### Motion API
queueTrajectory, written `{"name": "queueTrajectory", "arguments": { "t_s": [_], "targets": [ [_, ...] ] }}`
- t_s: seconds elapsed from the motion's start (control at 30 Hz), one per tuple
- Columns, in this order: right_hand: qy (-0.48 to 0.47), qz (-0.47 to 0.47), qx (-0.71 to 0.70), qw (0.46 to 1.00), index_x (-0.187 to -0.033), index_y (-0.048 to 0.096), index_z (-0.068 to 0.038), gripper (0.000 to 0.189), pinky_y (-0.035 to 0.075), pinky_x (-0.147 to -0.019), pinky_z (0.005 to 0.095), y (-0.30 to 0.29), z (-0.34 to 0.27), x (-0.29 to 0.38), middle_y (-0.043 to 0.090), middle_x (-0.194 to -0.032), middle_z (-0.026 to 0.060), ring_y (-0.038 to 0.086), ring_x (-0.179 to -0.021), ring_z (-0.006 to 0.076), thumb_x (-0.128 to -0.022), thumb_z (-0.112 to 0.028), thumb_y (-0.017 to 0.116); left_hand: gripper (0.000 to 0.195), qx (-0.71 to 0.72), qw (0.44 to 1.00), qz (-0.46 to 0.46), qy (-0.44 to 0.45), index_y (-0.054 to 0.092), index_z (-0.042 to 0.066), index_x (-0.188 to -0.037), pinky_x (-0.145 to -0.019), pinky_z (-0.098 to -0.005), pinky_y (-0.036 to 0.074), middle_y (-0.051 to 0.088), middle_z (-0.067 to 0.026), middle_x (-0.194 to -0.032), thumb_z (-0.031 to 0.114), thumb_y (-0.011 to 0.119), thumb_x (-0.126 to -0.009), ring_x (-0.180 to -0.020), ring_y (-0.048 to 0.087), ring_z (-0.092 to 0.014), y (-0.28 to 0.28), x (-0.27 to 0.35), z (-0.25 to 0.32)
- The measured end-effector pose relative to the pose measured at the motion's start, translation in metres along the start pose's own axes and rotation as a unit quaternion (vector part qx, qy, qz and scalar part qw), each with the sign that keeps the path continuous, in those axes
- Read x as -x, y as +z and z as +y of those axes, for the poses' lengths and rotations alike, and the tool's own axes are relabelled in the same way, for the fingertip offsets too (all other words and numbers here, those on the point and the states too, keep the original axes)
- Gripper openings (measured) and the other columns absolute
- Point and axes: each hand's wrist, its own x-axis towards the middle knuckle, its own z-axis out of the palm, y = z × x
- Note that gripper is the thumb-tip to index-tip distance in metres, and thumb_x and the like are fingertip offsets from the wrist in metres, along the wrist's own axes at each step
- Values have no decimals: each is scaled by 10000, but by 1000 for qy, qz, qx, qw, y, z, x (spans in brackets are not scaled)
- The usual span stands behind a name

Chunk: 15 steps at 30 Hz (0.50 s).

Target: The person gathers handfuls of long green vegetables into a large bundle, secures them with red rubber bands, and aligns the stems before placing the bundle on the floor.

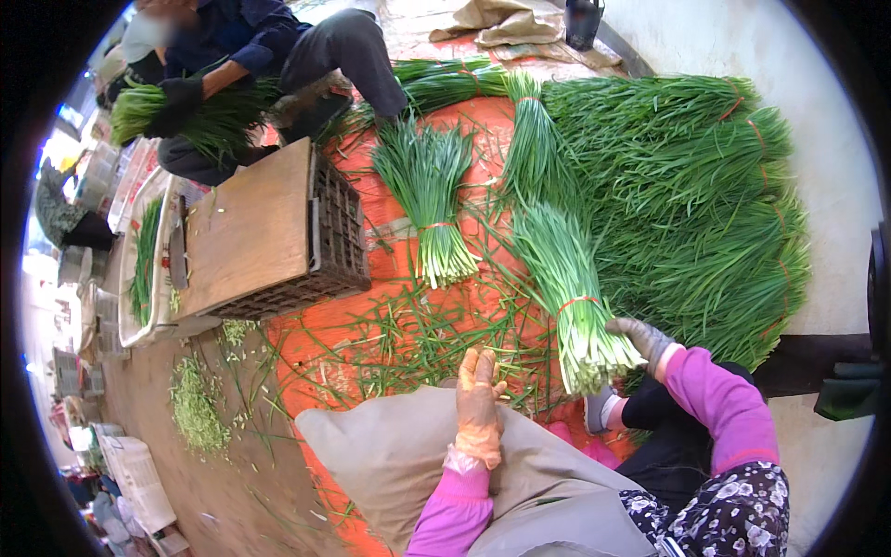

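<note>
A green leafy bundle that looks like garlic chives (pixel 581 306), tied with a red band, tilts in front of me with its pale cut ends towards me. At the right side of those stems, my right hand (pixel 644 342) in a greyish glove grips the bundle; part of its fingers is hidden behind it. My left hand (pixel 478 404), in an orange glove, is raised over the grey apron (pixel 390 445) on my lap. Its fingers are apart and nothing is in them. Another tied bundle (pixel 435 209) lies further ahead on the orange sheet (pixel 313 341).
Several tied bundles (pixel 696 209) are stacked along the wall at right. Loose leaves (pixel 418 334) litter the sheet. A wooden board (pixel 250 230) with a knife (pixel 178 244) rests on a plastic crate (pixel 337 216). Across from me, a co-worker (pixel 237 49) holds chives; clippings (pixel 198 407) lie on the floor.
</note>
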Motion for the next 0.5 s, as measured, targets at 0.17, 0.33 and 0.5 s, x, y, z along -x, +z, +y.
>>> {"name": "queueTrajectory", "arguments": {
  "t_s": [0.17,0.33,0.5],
  "targets": [
    [65,-223,-282,931,-1284,480,43,548,382,-1055,461,67,29,93,547,-1276,198,543,-1172,306,-818,-185,655,819,125,947,-166,-245,403,63,-1270,-820,-484,477,508,-158,-1204,669,593,-753,-1018,551,-299,-3,1,-28],
    [-25,-199,-132,971,-1325,427,20,694,449,-985,358,83,91,122,616,-1177,129,609,-1061,220,-733,-226,691,932,271,873,-344,-212,360,44,-1383,-1052,-500,380,473,-190,-1343,620,675,-721,-1204,487,-346,24,48,-2],
    [-221,-250,121,935,-1383,383,-15,853,432,-934,309,124,84,147,539,-1257,95,512,-1133,148,-774,-555,639,823,292,823,-479,-93,343,55,-1399,-995,-554,415,418,-166,-1398,551,607,-798,-1219,468,-363,20,99,46]
  ]
}}
